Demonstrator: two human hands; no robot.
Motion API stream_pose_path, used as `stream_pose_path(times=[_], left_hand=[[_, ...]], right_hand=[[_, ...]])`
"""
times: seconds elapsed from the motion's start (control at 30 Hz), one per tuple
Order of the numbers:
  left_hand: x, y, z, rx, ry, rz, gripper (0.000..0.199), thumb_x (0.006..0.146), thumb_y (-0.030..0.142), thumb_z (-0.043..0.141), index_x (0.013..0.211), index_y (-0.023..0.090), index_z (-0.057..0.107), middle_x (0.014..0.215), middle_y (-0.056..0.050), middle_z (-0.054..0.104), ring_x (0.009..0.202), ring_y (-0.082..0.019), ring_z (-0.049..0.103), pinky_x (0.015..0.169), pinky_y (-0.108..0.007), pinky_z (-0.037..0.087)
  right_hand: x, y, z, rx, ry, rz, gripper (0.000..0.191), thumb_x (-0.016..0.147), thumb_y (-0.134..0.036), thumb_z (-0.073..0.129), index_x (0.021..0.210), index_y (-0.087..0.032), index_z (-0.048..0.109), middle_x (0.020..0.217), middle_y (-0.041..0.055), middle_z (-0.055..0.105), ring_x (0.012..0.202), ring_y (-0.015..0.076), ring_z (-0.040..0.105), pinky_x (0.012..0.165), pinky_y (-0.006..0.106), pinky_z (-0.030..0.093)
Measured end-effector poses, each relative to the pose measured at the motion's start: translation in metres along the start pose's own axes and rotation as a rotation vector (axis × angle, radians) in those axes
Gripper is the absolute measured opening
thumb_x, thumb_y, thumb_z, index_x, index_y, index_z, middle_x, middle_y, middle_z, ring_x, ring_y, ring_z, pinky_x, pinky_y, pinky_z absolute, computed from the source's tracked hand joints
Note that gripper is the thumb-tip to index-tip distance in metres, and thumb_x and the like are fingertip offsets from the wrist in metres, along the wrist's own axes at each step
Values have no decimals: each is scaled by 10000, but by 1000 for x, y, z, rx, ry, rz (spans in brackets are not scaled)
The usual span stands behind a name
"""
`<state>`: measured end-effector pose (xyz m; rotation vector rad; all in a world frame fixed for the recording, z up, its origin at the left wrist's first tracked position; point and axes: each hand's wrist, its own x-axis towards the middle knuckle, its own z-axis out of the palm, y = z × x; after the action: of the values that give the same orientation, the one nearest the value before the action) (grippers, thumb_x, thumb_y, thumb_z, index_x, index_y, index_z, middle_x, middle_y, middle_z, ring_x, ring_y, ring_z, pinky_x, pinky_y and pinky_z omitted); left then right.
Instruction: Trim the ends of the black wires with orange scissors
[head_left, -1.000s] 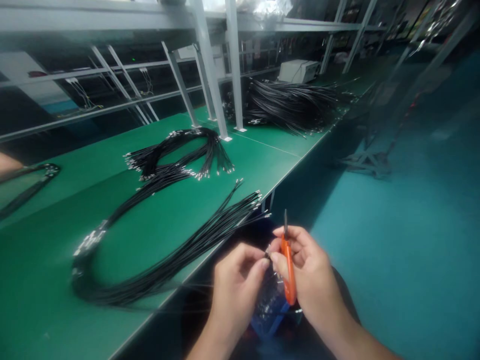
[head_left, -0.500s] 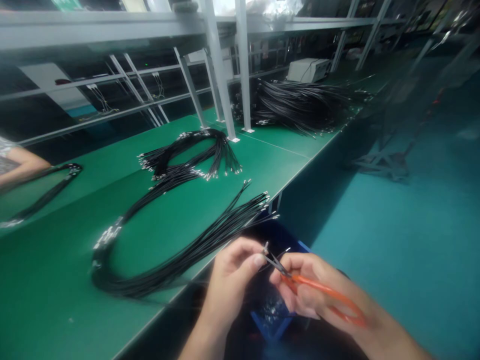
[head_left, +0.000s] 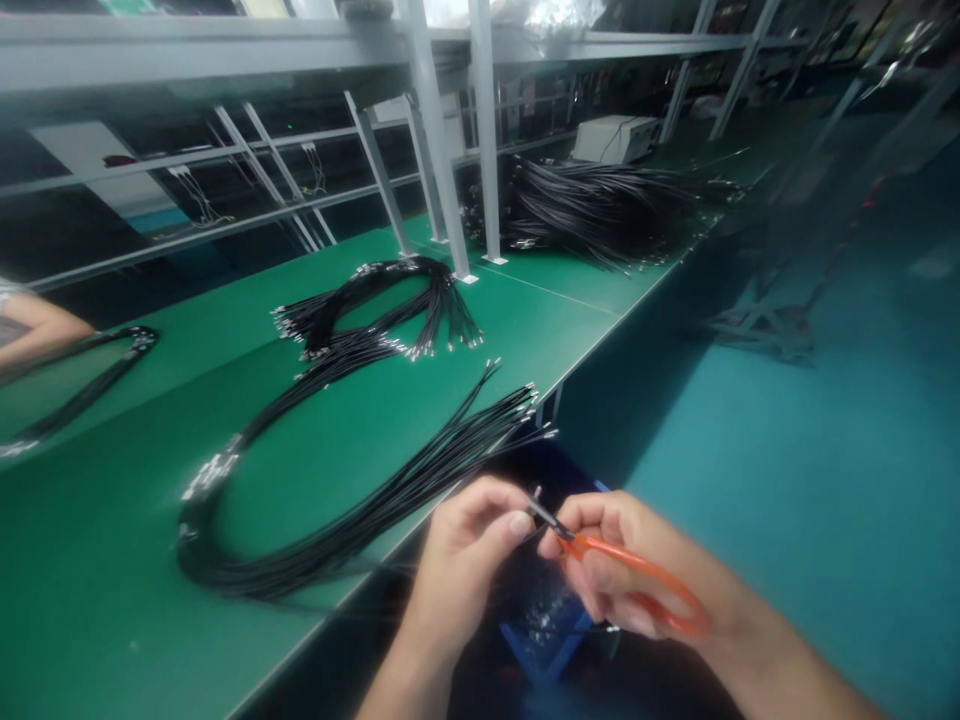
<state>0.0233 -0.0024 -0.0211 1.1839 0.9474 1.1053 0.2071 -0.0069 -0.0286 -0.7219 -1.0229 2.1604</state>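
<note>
My right hand [head_left: 611, 560] is closed around the orange handles of a pair of scissors [head_left: 637, 575]. Their dark blades point left and look closed, with the tips at the fingers of my left hand [head_left: 476, 540]. Thumb and index finger of that hand pinch the end of a thin black cable, whose small pale tip sticks up beside the blades. Most of this cable is hidden by my fingers. Beyond my hands, a long bundle of black cables [head_left: 315, 555] with silvery ends curves over the green table [head_left: 90, 580], its loose ends at the near edge.
Below my hands stands a blue bin [head_left: 546, 665] with small clear scraps. Farther back lie a looped cable bundle [head_left: 375, 290] and a large cable pile [head_left: 600, 205]. Shelf posts [head_left: 442, 150] rise from the table. At left, another person's arm [head_left: 45, 330] rests by more cables.
The scissor blades have gone from apart to closed at my left fingertips. My right hand has shifted slightly up and left. My left hand stays nearly where it was.
</note>
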Motion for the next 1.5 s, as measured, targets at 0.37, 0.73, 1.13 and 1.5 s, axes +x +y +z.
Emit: stream_pose_path(times=[0.37, 0.73, 1.13, 1.5], left_hand=[[2, -5, -2, 39, 65, -46, 58, 745, 200, 713, 795, 177, 693, 765, 7, 660, 701, -98, 574, 657, -174, 441], [-1, 0, 9, 33, 115, -4, 69, 730, 163, 715, 711, 166, 649, 695, 33, 644, 659, -85, 573, 630, -165, 444], [-1, -14, 16, 322, 145, 78, 41, 784, 172, 646, 751, 178, 622, 718, 26, 609, 671, -109, 564, 628, -201, 433], [13, -46, -19, 1659, 216, 206, 42, 842, 189, 564, 831, 191, 605, 841, -45, 620, 810, -223, 550, 680, -328, 411]], right_hand=[[-15, -12, 12, -226, 148, 92, 311, 661, -273, 780, 878, -134, 607, 619, -45, 549, 489, 43, 420, 465, 160, 348], [-10, 9, 9, -71, 98, -27, 436, 684, -439, 761, 933, -135, 572, 630, -24, 540, 448, 24, 349, 417, 158, 272], [-18, 2, 19, -291, 459, 74, 252, 680, -288, 754, 844, -188, 590, 544, -69, 554, 327, 24, 386, 314, 130, 308], [18, 16, -4, -844, 778, -269, 298, 783, -374, 629, 1037, -230, 567, 966, 93, 705, 889, 251, 671, 771, 343, 519]])
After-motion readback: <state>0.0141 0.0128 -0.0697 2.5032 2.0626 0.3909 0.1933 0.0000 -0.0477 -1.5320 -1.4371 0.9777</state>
